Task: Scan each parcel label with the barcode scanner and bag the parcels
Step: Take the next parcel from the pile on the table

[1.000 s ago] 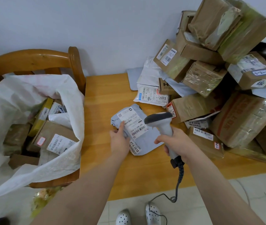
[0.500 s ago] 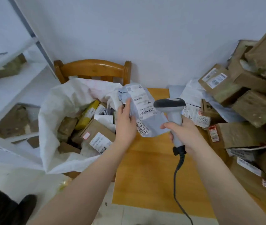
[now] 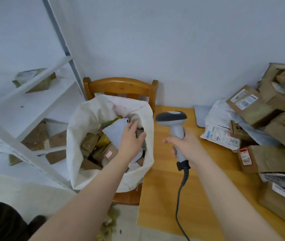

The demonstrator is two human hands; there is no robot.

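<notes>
Since half a second ago the pale grey plastic mailer parcel [image 3: 114, 133] has gone from in front of the scanner into the mouth of the big white woven sack [image 3: 79, 136], and the left hand [image 3: 131, 139] has gone with it. Its printed label no longer shows. Only a plain grey face is up, and the lower part is covered by the hand and wrist. The left hand lies over the mailer with its fingers straight and spread. The thumb seems to be clear of the plastic, though the blur makes that hard to judge.

Under the mailer the sack holds brown cardboard boxes and something yellow, all too soft in focus to read. The sack stands on a wooden chair [image 3: 120, 84], whose seat is mostly covered.

Just right of the sack, the right hand [image 3: 186, 145] is wrapped round the handle of the grey pistol-grip barcode scanner [image 3: 174, 122]. The dark head points away, so its window is hidden. Its coiled black cable [image 3: 180, 193] runs off the bottom edge.

Farther right of the sack, a heap of taped brown boxes [image 3: 268, 129] and a white plastic mailer marked 2013 [image 3: 220, 135] sit on the orange wooden table [image 3: 162, 202]. The right edge cuts the heap off. Bare tabletop lies between the sack and the heap. Left of the sack, white metal shelving [image 3: 25, 105] stands close by.
</notes>
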